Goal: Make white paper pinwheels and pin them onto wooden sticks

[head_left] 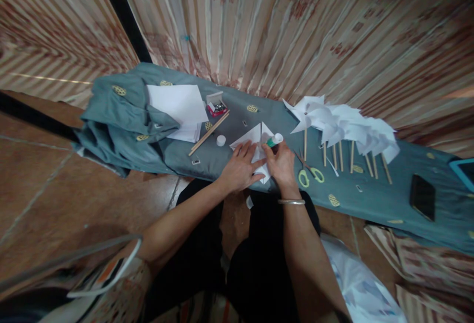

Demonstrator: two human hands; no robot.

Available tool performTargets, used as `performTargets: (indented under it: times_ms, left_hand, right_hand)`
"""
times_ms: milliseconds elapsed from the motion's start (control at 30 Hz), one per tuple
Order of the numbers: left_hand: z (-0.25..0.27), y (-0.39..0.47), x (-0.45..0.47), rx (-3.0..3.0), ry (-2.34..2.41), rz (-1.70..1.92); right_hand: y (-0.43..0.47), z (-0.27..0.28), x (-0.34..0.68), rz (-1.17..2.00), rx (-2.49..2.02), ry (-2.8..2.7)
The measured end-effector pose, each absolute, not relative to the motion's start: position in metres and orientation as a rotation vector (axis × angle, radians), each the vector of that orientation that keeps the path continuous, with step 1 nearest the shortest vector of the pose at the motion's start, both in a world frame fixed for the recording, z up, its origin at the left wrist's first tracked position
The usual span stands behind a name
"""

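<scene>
A square of white paper [262, 129], slit in from its corners, lies on the cloth in front of me. My left hand [240, 167] rests flat on its left part with the fingers spread. In my right hand [281, 165] is a glue stick [275, 140] with a green and white body, tilted, its lower end at the middle of the paper. The white cap [221, 140] of the glue stick stands apart to the left. Close to my right hand lie scissors [310, 174] with yellow-green handles.
White paper pinwheels [340, 120] on wooden sticks lie in an overlapping row at right. A phone [422, 197] is farther right. On the left are white paper sheets [177, 103], a small open red box [217, 105] and loose wooden sticks [209, 133]. A curtain [237, 26] hangs behind.
</scene>
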State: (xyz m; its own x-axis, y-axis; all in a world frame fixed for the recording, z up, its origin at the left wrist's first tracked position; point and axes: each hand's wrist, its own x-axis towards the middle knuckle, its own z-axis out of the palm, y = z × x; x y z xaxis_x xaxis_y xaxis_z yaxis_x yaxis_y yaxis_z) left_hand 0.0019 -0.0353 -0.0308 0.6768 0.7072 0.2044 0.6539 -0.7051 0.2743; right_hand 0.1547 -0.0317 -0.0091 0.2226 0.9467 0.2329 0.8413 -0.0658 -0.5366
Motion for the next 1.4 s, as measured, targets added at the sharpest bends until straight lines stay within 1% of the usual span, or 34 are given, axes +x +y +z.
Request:
performTargets:
  times_ms: [333, 700, 1400]
  left_hand:
    - [-0.0297, -0.0353, 0.0014, 2.703, 1.103, 0.453]
    - [-0.0354, -0.0344, 0.0021, 2.697, 1.088, 0.503]
    - [-0.031, -0.0349, 0.0023, 2.706, 1.093, 0.46]
  right_hand:
    - [-0.0333, -0.0071, 0.158, 0.182, -1.948, -1.64]
    - [-0.0355, -0.0022, 0.1608, 0.202, -1.976, -1.681]
    - [-0.0379, -0.0029, 0.1596, 0.263, -1.914, -1.714]
